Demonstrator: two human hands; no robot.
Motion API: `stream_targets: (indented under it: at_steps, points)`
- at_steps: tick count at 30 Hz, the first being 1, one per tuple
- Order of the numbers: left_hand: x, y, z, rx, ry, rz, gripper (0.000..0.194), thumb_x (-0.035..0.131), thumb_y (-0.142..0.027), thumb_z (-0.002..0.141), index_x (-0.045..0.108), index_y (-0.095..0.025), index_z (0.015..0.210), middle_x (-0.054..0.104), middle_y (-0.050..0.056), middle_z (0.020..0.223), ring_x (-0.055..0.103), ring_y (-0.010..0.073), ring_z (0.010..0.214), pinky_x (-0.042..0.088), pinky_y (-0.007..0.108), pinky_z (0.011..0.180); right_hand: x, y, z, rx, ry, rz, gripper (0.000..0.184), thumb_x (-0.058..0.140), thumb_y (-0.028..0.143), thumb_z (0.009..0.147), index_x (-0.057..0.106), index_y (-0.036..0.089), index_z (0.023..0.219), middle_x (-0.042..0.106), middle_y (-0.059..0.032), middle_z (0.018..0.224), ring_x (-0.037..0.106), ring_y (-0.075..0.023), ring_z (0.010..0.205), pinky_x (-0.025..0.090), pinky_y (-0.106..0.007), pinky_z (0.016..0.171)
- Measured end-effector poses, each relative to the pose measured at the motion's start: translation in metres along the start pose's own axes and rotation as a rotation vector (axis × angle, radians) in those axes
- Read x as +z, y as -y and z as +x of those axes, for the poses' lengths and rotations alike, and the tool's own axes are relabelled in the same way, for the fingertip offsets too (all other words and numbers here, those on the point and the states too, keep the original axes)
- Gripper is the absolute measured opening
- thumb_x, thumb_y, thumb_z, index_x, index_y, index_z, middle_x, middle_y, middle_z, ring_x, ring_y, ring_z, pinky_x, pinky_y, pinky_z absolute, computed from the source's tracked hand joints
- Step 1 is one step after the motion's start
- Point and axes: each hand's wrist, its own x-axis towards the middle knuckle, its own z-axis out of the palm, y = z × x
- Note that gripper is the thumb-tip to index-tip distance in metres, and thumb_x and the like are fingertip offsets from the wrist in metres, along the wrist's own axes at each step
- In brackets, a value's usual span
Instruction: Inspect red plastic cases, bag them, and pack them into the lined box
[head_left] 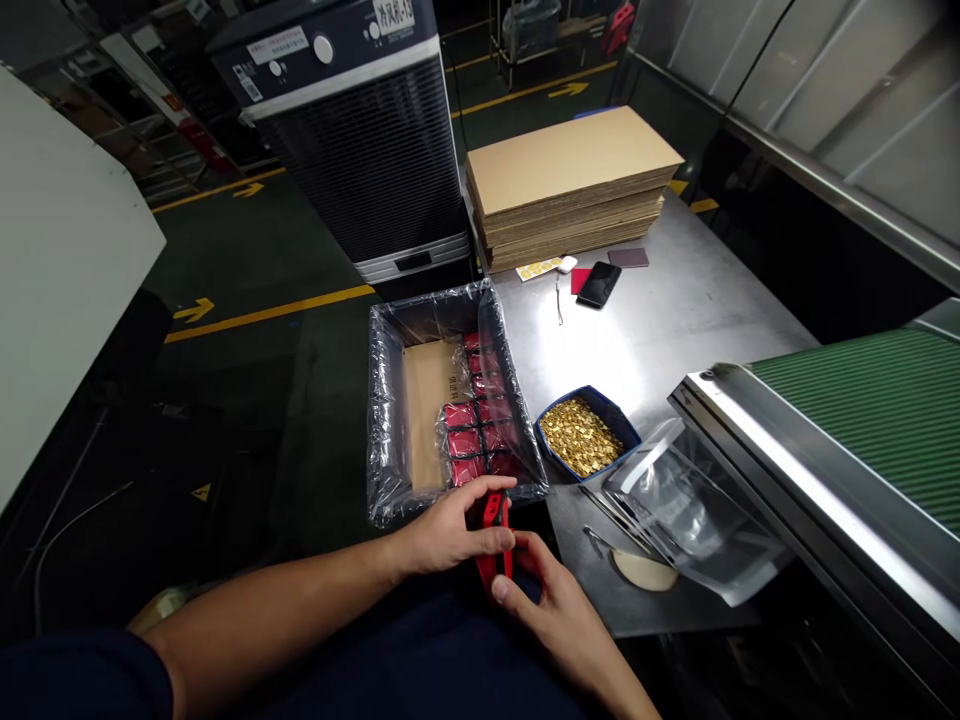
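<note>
My left hand (450, 530) and my right hand (547, 610) both grip a red and black packet (495, 540) just in front of the box, holding it on edge between them. The cardboard box (390, 400) is lined with clear plastic film. Inside stand rows of similar red packets (480, 425) beside a flat brown cardboard sheet (427, 420). The box's near rim lies just beyond my left fingers. A blue tray (581, 435) heaped with small gold pieces sits to the right of the box.
A steel table (660, 330) holds a stack of cardboard sheets (566, 190), a black phone (598, 285) and a clear plastic bag (690, 510). A green-belted machine (847, 420) stands at the right. A tall black-and-white air cooler (367, 150) stands behind the box.
</note>
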Motion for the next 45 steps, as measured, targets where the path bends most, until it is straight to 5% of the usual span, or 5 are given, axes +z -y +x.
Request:
stream_targets:
  at_steps: [19,28,36,40,45]
  points:
    - [0.003,-0.005,0.004,0.59,-0.164,0.324,0.022,0.075,-0.032,0.085,0.073,-0.028,0.106,0.068,0.003,0.12,0.049,0.0224,0.129,0.037,0.041,0.114,-0.007,-0.004,0.004,0.005,0.001,0.004,0.051,0.064,0.056,0.085,0.05,0.024,0.123,0.062,-0.0033,0.12,0.059,-0.0197,0.113,0.046,-0.035,0.098]
    - [0.001,-0.004,0.005,0.149,-0.091,0.384,0.079,0.082,-0.053,0.071,0.051,-0.025,0.137,0.053,0.008,0.137,0.052,0.0251,0.126,0.041,0.04,0.11,-0.012,0.001,0.003,-0.01,-0.004,-0.009,0.047,0.065,0.053,0.085,0.054,0.021,0.117,0.063,-0.0038,0.119,0.058,-0.0187,0.114,0.045,-0.033,0.1]
    - [-0.003,-0.008,0.007,0.0,-0.012,0.318,0.082,0.082,-0.054,0.069,0.049,-0.03,0.141,0.058,0.005,0.128,0.058,0.0246,0.114,0.045,0.039,0.104,-0.01,0.0,0.001,-0.009,0.006,0.021,0.052,0.06,0.058,0.086,0.054,0.02,0.12,0.06,-0.0073,0.127,0.057,-0.0195,0.117,0.043,-0.034,0.103]
    - [-0.01,-0.006,0.006,-0.007,-0.028,0.237,0.078,0.082,-0.054,0.069,0.054,-0.029,0.138,0.057,0.006,0.127,0.057,0.0252,0.116,0.042,0.038,0.106,-0.014,-0.042,-0.003,0.087,-0.131,0.224,0.067,0.055,0.068,0.083,0.048,0.02,0.13,0.061,-0.0116,0.129,0.058,-0.0234,0.118,0.042,-0.039,0.107]
    - [-0.005,0.009,0.013,-0.009,-0.03,0.239,0.068,0.081,-0.054,0.069,0.061,-0.026,0.127,0.056,0.007,0.118,0.056,0.0238,0.109,0.043,0.037,0.101,-0.034,-0.154,-0.033,0.438,-0.752,0.485,0.093,0.078,0.07,0.048,0.056,0.012,0.117,0.066,-0.02,0.114,0.062,-0.0372,0.112,0.036,-0.053,0.116]
